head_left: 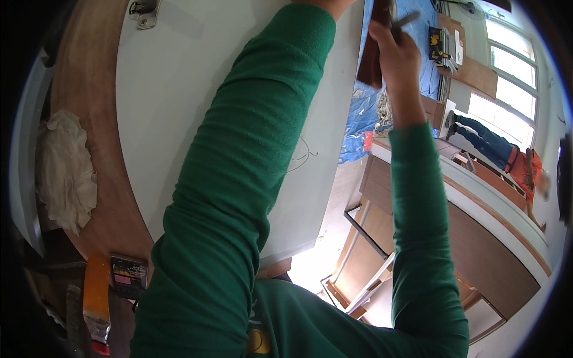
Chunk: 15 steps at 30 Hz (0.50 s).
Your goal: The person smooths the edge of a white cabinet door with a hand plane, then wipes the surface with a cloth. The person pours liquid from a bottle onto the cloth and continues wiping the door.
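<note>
My right hand (401,59) is closed at the upper right around a dark reddish-brown flat piece (371,68), the thumb lying along it. A short grey rod (407,19) sticks out beside the fingers; motion blurs it, and I cannot tell whether it belongs to the piece. My left arm (239,149) reaches across a large white panel (161,119), and only the wrist shows at the top edge, the hand being cut off. At the panel's upper left corner sits a metal hinge (143,13). A thin bent wire (307,155) shows against the panel.
Left of the panel, a crumpled whitish cloth or plastic bundle (67,170) lies on brown wood. A phone (129,277) and an orange-handled tool (96,292) are at lower left. Blue sheeting (427,65) covers the floor. Beyond a long counter (477,203), a person in orange (525,170) stands near windows.
</note>
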Available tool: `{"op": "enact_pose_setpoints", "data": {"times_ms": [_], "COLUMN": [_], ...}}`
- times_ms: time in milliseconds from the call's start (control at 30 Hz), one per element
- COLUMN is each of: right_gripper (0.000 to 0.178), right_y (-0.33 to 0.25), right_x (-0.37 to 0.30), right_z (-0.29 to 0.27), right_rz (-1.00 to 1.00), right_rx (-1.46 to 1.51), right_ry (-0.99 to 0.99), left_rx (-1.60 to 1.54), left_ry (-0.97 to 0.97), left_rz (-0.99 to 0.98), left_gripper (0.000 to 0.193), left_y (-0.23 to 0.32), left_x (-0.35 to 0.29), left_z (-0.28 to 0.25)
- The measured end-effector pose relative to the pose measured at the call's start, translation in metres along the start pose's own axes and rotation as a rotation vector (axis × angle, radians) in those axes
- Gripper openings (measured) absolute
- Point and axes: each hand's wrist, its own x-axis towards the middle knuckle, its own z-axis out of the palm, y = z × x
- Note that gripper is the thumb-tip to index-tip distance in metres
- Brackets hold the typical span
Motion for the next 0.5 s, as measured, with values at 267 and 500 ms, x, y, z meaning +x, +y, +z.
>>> {"op": "enact_pose_setpoints", "data": {"times_ms": [267,500], "right_gripper": [0.06,0.069], "right_y": [-0.039,-0.04], "right_x": [0.056,0.055], "right_z": [0.024,0.026], "right_rz": [-0.088,-0.054], "right_rx": [0.041,-0.099], "right_ry": [-0.061,0.002], "left_rx": [-0.019,-0.031], "left_ry": [-0.015,-0.025], "left_rz": [-0.018,-0.033], "left_gripper": [0.042,0.043], "left_y": [0.0,0.001], "left_x": [0.001,0.003], "left_z": [-0.002,-0.001]}}
